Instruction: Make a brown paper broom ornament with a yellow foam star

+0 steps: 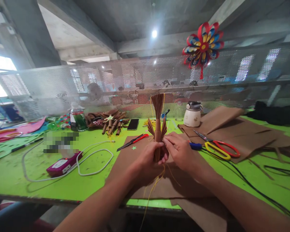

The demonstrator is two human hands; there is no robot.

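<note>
My left hand (151, 154) is wrapped round the lower part of a brown folded-paper figure (158, 130). It stands upright, with a pleated fan at the top and smaller pleated fans on both sides of a rolled tube. At its right side the fingers of my right hand (177, 149) are pinched together; what lies between them is too small to make out. Yellow string (156, 183) hangs below my hands. Under them lies a sheet of brown paper (125, 161), with a black and red utility knife (132, 142) and a small green star (133, 148) on it.
Scissors (218, 149) and more brown paper (232, 129) lie right. A white bottle (192, 115), a phone (133, 124) and several similar paper pieces (112, 124) are at the back. A purple power strip (62, 165) with a white cable is left. A mesh divider (130, 83) stands behind.
</note>
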